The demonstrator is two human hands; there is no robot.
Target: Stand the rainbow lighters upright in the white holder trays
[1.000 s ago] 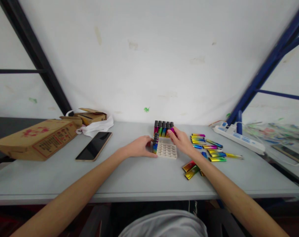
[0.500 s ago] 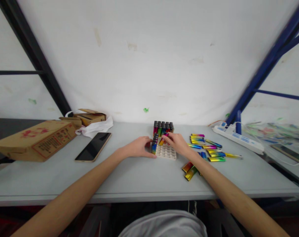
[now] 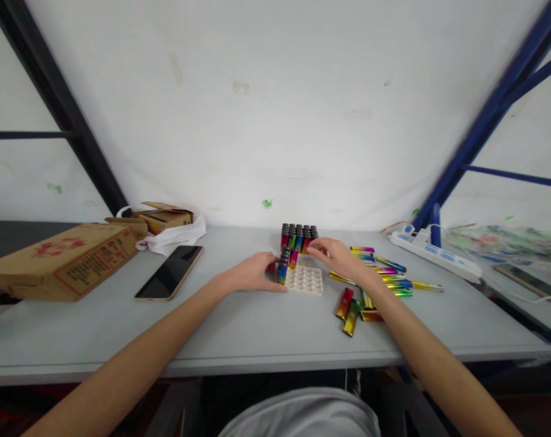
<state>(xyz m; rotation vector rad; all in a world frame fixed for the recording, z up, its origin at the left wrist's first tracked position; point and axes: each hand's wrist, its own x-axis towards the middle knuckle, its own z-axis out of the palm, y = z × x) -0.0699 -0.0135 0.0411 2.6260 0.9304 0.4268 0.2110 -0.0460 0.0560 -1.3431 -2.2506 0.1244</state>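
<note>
My left hand (image 3: 253, 272) curves round the left side of a white tray with round holes (image 3: 309, 282), its thumb at the front corner and its fingers by the row of lighters. Upright lighters (image 3: 283, 272) with black tops and shiny blue-gold bodies fill that left edge. A pink-and-yellow lighter (image 3: 294, 259) stands just right of them. Over the tray's back right corner, my right hand (image 3: 337, 255) has its fingers loosely bent and apart, with nothing visible in them. Behind the tray stands a block of upright lighters (image 3: 299, 235).
Loose shiny lighters (image 3: 351, 317) lie right of the tray, some under my right forearm; more lighters (image 3: 396, 283) lie farther right. A white power strip (image 3: 434, 254) is at the back right. At left are a phone (image 3: 170, 273), a cardboard box (image 3: 66, 258) and a white bag (image 3: 173, 237).
My right hand has let go of the pink-and-yellow lighter, now upright in the tray, and moved slightly right. The left hand has stayed at the tray. Loose lighters near my right forearm have shifted.
</note>
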